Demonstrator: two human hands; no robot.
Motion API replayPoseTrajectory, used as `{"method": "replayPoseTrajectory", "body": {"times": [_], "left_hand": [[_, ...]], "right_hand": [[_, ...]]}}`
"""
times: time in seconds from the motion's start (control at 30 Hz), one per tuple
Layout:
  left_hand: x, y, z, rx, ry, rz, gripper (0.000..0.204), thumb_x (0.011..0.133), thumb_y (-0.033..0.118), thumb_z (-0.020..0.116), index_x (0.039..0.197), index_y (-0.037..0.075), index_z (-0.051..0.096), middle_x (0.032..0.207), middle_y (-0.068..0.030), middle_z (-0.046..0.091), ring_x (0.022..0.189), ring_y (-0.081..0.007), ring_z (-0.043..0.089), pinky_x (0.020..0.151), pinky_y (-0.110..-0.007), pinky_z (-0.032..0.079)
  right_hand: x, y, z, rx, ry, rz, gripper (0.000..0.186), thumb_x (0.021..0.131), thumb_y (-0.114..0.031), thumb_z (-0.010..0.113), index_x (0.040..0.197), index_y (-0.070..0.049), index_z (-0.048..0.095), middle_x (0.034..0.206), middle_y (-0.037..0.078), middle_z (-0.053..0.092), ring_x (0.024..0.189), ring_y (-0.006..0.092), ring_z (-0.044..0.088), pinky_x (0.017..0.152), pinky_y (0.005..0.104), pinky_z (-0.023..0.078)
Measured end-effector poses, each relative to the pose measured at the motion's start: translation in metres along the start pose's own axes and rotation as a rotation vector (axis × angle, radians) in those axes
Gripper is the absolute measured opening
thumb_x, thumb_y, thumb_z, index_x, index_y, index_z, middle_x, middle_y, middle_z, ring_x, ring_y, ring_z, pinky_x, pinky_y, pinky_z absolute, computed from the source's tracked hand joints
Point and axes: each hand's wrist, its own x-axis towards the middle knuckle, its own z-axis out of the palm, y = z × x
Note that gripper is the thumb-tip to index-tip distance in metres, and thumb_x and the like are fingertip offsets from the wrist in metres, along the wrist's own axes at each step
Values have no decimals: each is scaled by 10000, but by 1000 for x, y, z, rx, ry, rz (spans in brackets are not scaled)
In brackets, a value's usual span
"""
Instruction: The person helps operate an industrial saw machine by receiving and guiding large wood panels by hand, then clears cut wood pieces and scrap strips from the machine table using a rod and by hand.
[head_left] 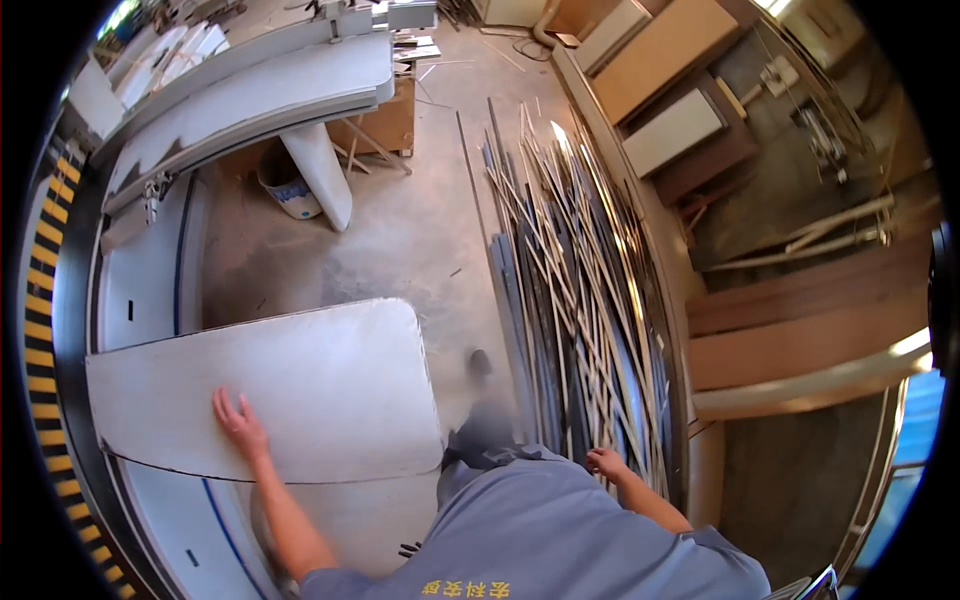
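My left hand (241, 428) lies on the surface of a white panel (335, 365) with rounded corners, its fingers apart. The panel is on a machine table at the left, and its right end sticks out over the floor close to my body. Past my right side, my right hand (607, 464) is held low with curled fingers, and no object shows in it. Behind it in the picture is a long pile of thin strips (575, 300), pale and dark, lying on the floor.
A machine beam (250, 95) crosses the far left. Under it stand a white bucket (288, 192) and a leaning pale board (318, 175). Yellow-and-black striping (42, 300) edges the left side. Brown boards (810, 350) lie stacked at the right, and more panels (665, 55) rest farther back.
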Motion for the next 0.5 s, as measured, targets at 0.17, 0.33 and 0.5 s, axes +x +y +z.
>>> {"method": "replayPoseTrajectory", "body": {"times": [0.17, 0.33, 0.5], "left_hand": [[8, 2, 7, -23, 142, -161, 438, 1091, 204, 542, 1471, -13, 524, 1553, -210, 499, 1432, -404, 470, 1198, -477, 379], [19, 16, 5, 25, 187, -240, 435, 1095, 205, 531, 1473, -11, 526, 1555, -203, 497, 1437, -390, 470, 1191, -477, 383], [28, 34, 5, 53, 187, -430, 460, 1088, 207, 541, 1493, -7, 507, 1568, -201, 483, 1446, -395, 457, 1199, -483, 372]], "right_hand": [[1, -183, -85, -78, -22, -238, 406, 1003, -312, 635, 1196, 31, 732, 1032, 141, 776, 959, 237, 739, 846, 369, 570], [34, -315, -160, -321, 55, -269, 352, 1041, -257, 617, 1269, -1, 695, 1084, 91, 769, 934, 189, 736, 766, 332, 570], [96, -394, -194, -189, 13, -268, 349, 1045, -265, 609, 1250, 4, 692, 1059, 95, 769, 877, 188, 736, 679, 328, 569]]}}
